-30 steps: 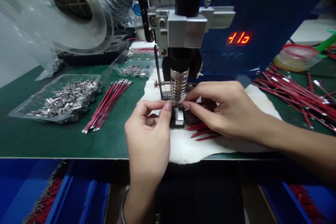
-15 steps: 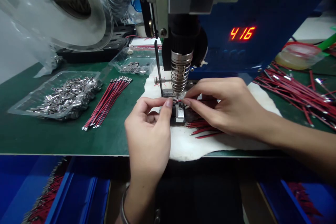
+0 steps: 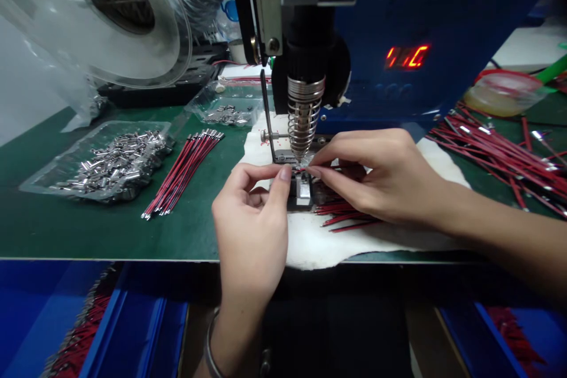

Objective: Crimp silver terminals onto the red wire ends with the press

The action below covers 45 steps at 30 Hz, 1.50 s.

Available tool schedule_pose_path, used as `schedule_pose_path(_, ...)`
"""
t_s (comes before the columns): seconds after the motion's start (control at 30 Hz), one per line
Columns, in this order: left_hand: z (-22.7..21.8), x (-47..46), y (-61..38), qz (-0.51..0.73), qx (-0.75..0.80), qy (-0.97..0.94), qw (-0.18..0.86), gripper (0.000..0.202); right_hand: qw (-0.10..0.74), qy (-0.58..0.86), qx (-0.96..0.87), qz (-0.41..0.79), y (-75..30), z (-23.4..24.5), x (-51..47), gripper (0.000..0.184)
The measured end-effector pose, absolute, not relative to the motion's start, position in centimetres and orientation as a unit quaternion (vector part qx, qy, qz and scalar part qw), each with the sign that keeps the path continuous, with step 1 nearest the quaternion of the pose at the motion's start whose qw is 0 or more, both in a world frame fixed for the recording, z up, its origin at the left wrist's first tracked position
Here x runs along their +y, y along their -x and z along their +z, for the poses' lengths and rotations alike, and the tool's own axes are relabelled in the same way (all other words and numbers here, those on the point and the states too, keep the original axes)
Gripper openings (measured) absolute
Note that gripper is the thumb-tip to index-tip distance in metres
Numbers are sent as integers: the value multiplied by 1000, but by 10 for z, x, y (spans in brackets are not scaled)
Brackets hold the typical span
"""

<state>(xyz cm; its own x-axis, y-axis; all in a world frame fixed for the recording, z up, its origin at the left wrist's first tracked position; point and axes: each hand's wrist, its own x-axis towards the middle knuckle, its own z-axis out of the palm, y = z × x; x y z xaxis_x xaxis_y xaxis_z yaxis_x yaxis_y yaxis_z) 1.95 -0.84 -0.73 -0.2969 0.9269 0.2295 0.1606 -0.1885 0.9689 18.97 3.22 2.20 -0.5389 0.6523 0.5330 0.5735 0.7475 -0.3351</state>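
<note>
Near the front edge of the tabletop (image 3: pixel 190 242), the left hand (image 3: pixel 252 224) pinched a tiny part, hard to make out, and the right hand (image 3: pixel 385 177) a wire (image 3: pixel 303 170), likely to steady both under the tip (image 3: pixel 300 150).

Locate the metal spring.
In the head view, the metal spring sits slightly right of centre, below the black machine part, just above the fingertips of the left hand and right hand.

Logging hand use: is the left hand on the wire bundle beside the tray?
No, the left hand is near the spring, apart from that bundle.
</note>
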Motion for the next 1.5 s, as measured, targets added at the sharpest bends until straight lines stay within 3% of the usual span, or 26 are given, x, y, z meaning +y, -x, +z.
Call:
schedule_pose_path(0.93, -6, -10, -18, 573, 570, -505, 303, 19, 330, 281, -901, 13, -196, 22, 36, 11)
schedule_pose_path(1.5, -4, -9, -18, 569, 566, -497, 330, 20, 290, 263, -918, 64, -198, 22, 40, 15)
